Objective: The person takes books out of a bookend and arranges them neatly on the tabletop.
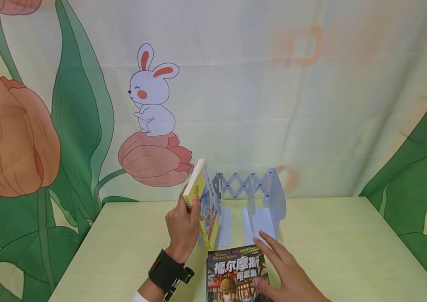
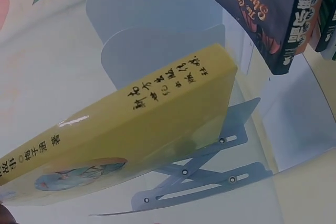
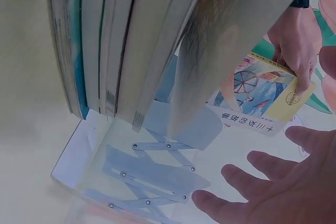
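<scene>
My left hand [image 1: 184,228] grips a thin yellow book [image 1: 209,209] by its near-left edge, thumb on the cover. The book is held upright, slightly tilted, at the left end of a pale blue expandable book rack [image 1: 260,220]. In the left wrist view the book's yellow spine [image 2: 157,85] shows black Chinese characters. My right hand [image 1: 287,268], fingers spread, hovers at the right side of a stack of books [image 1: 232,274] with a Sherlock Holmes cover on top. The right wrist view shows the books' page edges [image 3: 121,40]; whether the fingers touch them I cannot tell.
Behind the rack, where its crisscross back [image 1: 235,184] stands, hangs a printed curtain [image 1: 228,105] with a rabbit and tulips. The pale green table [image 1: 334,243] reaches out to both sides. Upright divider plates [image 1: 278,195] rise from the rack.
</scene>
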Demonstrator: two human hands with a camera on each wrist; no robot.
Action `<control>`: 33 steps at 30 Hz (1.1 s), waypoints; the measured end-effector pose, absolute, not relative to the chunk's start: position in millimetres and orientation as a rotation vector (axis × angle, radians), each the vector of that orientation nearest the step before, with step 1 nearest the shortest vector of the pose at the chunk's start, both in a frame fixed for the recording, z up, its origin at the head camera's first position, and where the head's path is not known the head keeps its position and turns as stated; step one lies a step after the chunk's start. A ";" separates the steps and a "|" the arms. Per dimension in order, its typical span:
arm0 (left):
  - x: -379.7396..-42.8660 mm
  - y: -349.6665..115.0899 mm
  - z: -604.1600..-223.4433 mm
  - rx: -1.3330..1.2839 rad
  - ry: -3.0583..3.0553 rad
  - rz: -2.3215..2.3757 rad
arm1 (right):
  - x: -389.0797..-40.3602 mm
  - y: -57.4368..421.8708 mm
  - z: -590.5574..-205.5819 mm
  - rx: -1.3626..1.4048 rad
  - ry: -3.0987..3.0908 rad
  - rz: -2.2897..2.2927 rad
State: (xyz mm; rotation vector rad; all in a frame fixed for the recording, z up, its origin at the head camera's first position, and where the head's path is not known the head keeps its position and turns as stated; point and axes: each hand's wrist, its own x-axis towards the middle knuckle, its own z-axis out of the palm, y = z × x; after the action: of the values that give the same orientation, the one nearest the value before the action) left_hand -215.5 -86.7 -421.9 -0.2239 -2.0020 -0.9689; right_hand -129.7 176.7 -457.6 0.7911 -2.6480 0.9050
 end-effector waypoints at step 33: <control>-202.8 -81.8 -398.8 -0.329 -1.837 -1.048 | -134.5 164.9 -435.3 0.799 -2.632 0.976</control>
State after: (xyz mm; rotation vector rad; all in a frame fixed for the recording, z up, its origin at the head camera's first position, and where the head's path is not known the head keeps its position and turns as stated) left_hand -202.8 -81.8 -398.8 -0.3295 -1.8371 -1.0482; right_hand -134.5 164.9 -435.3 0.7985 -2.6316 0.9756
